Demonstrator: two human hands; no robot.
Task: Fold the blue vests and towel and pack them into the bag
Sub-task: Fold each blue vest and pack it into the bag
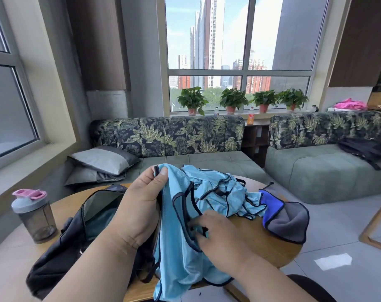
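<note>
While the bag (93,216) lies unzipped — contents cannot be told — a blue vest (180,247) is pinched aloft by the left hand (139,205); its dark trim is gripped by the right hand (217,238).

Both forearms are bare to the frame's edge: the left hand (141,205) and right hand (220,238) wear no sleeves, gloves or jewellery.
</note>
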